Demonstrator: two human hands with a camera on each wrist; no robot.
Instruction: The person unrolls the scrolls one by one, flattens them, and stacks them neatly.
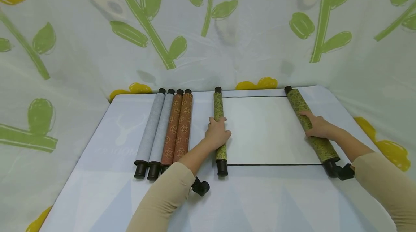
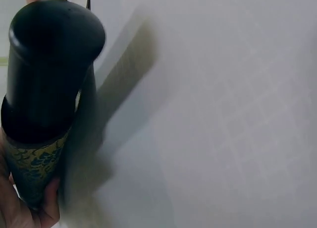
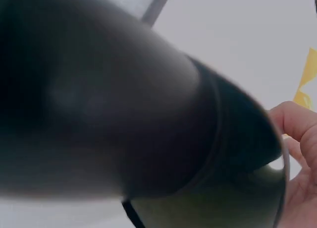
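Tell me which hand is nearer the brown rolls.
Left. The left hand grips the thin green roll, just to the right of the brown rolls; the right hand holds the thick green roll, farther off across the white sheet.

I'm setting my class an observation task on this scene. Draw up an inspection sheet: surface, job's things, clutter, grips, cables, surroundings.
Surface: table pale, with faint printed shapes.
Job's things: green scroll partly open between two rolls, the right one thicker; its open face looks plain and pale.
Clutter: two grey rolls and two brown rolls, side by side left of the scroll.
Grips: left grip holds the left roll, right grip the right.
Cables: nothing seen.
Surroundings: floral curtain behind and at both sides.
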